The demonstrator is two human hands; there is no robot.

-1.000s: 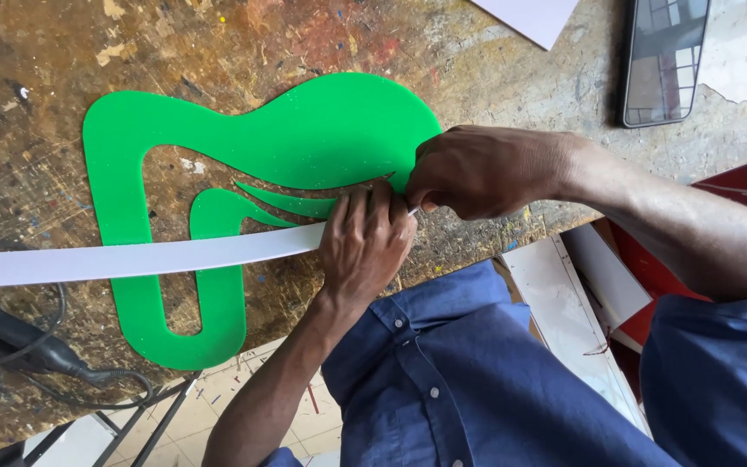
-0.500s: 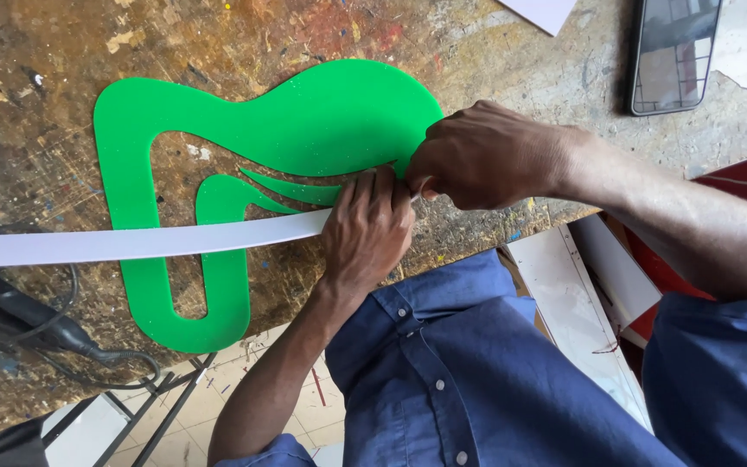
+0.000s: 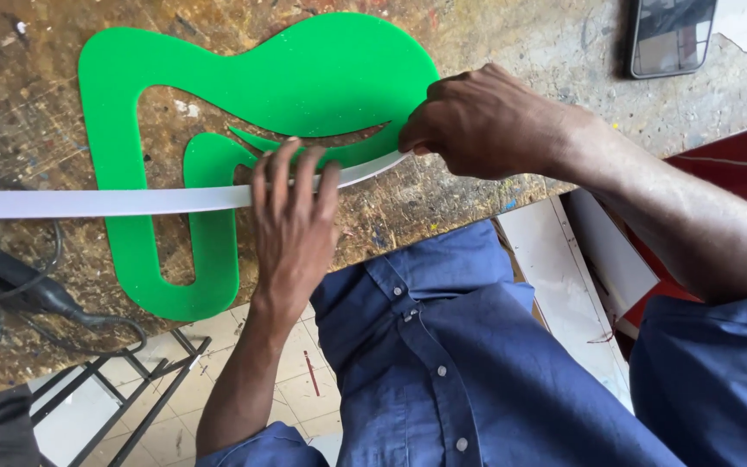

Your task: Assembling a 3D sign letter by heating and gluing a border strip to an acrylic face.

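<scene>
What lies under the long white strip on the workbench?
Under the white strip lie the green cut-out shape and the stained workbench. The left hand covers part of the strip, hiding what is beneath there.

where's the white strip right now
In the head view the white strip runs from the left edge across the green cut-out shape on the workbench, pressed under the left hand; its right end meets the right hand.
</scene>
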